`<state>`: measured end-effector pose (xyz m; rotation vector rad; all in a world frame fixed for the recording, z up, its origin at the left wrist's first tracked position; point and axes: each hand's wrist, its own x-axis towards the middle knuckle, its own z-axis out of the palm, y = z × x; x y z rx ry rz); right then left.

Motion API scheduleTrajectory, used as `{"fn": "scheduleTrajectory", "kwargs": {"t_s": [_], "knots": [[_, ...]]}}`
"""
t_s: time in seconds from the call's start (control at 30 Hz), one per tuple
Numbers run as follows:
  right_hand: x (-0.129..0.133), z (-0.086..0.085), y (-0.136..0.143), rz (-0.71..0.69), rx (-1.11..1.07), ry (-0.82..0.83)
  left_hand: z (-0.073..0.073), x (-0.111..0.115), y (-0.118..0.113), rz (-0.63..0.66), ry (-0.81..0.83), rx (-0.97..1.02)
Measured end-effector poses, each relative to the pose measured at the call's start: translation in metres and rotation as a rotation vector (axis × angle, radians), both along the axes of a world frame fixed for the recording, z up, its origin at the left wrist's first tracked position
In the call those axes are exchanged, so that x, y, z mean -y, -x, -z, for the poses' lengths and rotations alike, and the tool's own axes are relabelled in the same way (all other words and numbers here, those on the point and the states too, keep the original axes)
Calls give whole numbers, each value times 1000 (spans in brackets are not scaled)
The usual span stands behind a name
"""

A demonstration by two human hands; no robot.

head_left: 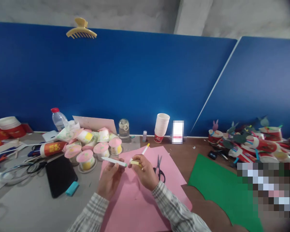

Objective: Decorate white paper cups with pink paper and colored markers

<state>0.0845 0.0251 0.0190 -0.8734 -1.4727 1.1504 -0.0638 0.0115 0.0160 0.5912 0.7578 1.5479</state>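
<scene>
My left hand (111, 178) is closed around a white marker (114, 161) with a green end, held nearly level and pointing left. Close beside it, my right hand (145, 170) pinches a small pale yellow piece (134, 162); whether it is paper or a cap I cannot tell. Behind those fingers shows a white marker with a yellow tip (146, 149); whether it is held or lying is unclear. Both hands are above pink paper sheets (135, 206). Dark-handled scissors (159, 166) lie on the pink paper, just right of my right hand.
Several decorated paper cups with pink tops (85, 156) cluster at left, near a black tablet-like slab (60, 177) and a blue block (72, 188). Behind stand a glass jar (124, 130) and stacked white cups (162, 124). Green paper (219, 187) and piled cup crafts (263, 145) lie right.
</scene>
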Motion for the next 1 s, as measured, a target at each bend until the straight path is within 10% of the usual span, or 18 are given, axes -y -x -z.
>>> {"fn": "scheduleTrajectory", "kwargs": {"t_s": [0.8,1.0], "knots": [[5,3,-6,185,228,-412,-4,-10,-32,-23,-48,-12],[6,-1,-5,171,174,-297,-9,-7,-31,-4,-34,-37]]}}
